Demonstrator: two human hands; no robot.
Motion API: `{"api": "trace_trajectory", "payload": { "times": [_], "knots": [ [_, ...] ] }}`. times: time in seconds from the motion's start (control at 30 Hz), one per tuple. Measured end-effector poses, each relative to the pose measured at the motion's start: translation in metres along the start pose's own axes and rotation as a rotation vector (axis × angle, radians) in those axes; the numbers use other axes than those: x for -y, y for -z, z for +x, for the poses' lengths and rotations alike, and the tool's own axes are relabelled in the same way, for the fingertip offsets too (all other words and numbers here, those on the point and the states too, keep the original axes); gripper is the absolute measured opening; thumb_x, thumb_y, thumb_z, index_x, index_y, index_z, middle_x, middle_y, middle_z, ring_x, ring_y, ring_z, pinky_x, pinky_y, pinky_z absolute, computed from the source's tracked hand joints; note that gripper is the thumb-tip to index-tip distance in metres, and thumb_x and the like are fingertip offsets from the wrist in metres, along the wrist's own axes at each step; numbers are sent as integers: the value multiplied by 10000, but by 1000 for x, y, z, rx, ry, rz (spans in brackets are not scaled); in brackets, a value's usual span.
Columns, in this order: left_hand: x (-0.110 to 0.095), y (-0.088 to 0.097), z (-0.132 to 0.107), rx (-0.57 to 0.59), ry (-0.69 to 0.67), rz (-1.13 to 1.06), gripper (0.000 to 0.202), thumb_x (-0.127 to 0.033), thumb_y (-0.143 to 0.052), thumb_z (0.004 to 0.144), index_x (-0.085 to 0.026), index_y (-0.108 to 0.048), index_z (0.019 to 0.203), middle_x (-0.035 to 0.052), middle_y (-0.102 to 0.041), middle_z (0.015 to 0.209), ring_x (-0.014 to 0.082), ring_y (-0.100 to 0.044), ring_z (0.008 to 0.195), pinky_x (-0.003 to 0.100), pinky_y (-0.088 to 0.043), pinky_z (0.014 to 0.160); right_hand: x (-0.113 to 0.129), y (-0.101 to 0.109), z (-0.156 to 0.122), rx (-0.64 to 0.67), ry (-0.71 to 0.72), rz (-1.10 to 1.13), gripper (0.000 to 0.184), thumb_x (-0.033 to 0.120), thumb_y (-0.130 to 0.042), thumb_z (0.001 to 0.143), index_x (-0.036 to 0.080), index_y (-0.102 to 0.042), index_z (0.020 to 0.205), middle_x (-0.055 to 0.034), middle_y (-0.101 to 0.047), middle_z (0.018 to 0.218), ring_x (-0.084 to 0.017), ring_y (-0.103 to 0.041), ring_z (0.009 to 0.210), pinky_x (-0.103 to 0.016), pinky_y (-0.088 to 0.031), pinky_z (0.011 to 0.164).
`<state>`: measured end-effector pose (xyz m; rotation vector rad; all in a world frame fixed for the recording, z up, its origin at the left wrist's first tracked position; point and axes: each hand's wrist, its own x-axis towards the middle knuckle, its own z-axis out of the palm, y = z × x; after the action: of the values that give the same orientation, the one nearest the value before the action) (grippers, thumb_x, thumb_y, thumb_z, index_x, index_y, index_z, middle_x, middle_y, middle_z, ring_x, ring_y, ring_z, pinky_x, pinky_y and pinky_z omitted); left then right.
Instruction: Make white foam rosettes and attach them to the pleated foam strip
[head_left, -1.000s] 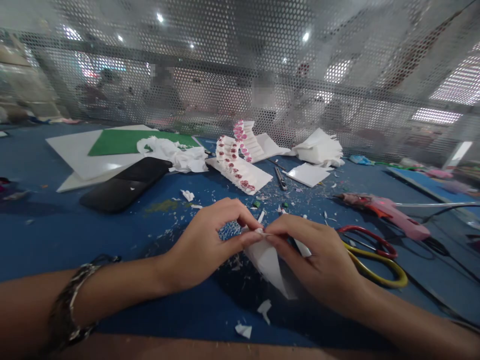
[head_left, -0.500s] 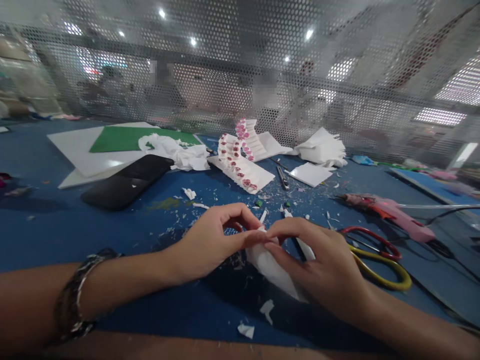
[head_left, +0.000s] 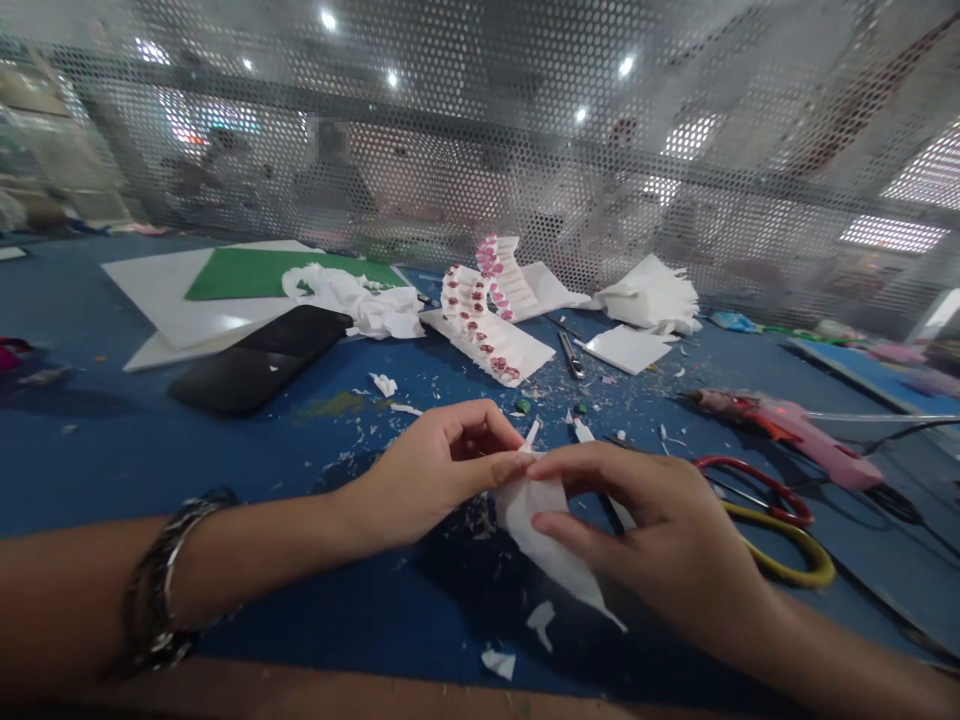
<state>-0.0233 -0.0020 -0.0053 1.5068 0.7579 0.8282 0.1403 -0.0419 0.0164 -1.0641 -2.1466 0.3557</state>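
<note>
A thin white piece of paper (head_left: 536,525), like tissue, hangs from my fingertips over the blue tabletop, its lower corner pointing down to the right. My left hand (head_left: 431,475) pinches its top edge between thumb and forefinger. On the right side of the sheet, my right hand (head_left: 660,520) has its forefinger against the top near my left thumb, while its thumb stands apart lower down, in front of the paper. Fingers behind the sheet are hidden. Scissors with red and yellow handles (head_left: 795,555) lie just right of my right hand, their blades partly covered.
Farther back are ruffled white strips with reddish-pink dots (head_left: 487,335), crumpled white paper (head_left: 386,310), a black phone-like slab (head_left: 259,360), a green sheet (head_left: 247,275) and a paper stack (head_left: 649,295). A pink glue gun (head_left: 802,430) with cords lies right. Scraps (head_left: 499,662) litter the table.
My right thumb has come away from the forefinger, and more of the paper shows. My left hand keeps its pinch. The whole view has shifted slightly.
</note>
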Motion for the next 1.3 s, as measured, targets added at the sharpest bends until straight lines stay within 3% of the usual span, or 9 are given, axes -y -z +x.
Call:
{"api": "trace_trajectory", "payload": {
  "times": [0.13, 0.27, 0.47, 0.7, 1.0, 1.13, 1.3],
  "knots": [
    [0, -1, -1, -24, -40, 29, 151, -272, -588, 676, -136, -522, 679, -25, -526, 641, 79, -483, 592, 183, -374, 544, 0, -5, -1, 29, -137, 126, 135, 175, -605, 663, 197, -513, 759, 49, -617, 670, -48, -588, 588, -95, -462, 537],
    [-1, -3, -1, -32, -39, 58, 151, -276, -588, 680, -135, -533, 678, -18, -541, 651, 83, -494, 610, 183, -385, 562, 1, -4, -2, -42, -139, 66, 106, 127, -576, 688, 206, -532, 743, 75, -623, 659, -20, -589, 589, -60, -442, 560],
    [-1, -3, 0, -18, -33, -21, 122, -244, -587, 674, -136, -530, 679, -19, -542, 651, 77, -491, 609, 178, -394, 564, 3, 5, -1, -55, 15, -136, 161, 104, -582, 690, 226, -613, 790, 86, -663, 672, -22, -594, 552, -64, -441, 551],
    [1, -3, 0, 23, -11, -66, 114, -225, -596, 672, -133, -533, 697, -22, -552, 665, 72, -501, 621, 174, -387, 574, -4, 6, -3, -92, 272, -344, 112, 121, -502, 768, 172, -590, 814, 26, -658, 724, -48, -587, 632, -115, -440, 618],
    [-1, -5, -3, 71, -9, 8, 137, -270, -576, 693, -143, -532, 720, -29, -522, 636, 66, -460, 563, 172, -352, 512, -11, 6, 0, 50, 317, -465, 181, 199, -375, 841, 154, -517, 738, -11, -559, 618, -98, -495, 560, -203, -371, 517],
    [0, -5, -3, 94, 32, -28, 132, -265, -571, 694, -145, -527, 728, -30, -526, 650, 69, -474, 582, 177, -359, 533, -13, 10, 2, 97, 264, -315, 92, 205, -448, 808, 166, -519, 764, 9, -573, 658, -72, -502, 567, -167, -387, 543],
    [2, -1, 0, 74, 40, -30, 126, -253, -562, 699, -146, -509, 740, -24, -533, 668, 83, -501, 624, 192, -377, 580, -12, 14, 6, 158, 32, -104, 76, 179, -558, 726, 208, -562, 796, 50, -626, 729, -46, -554, 621, -121, -406, 580]
  ]
}}
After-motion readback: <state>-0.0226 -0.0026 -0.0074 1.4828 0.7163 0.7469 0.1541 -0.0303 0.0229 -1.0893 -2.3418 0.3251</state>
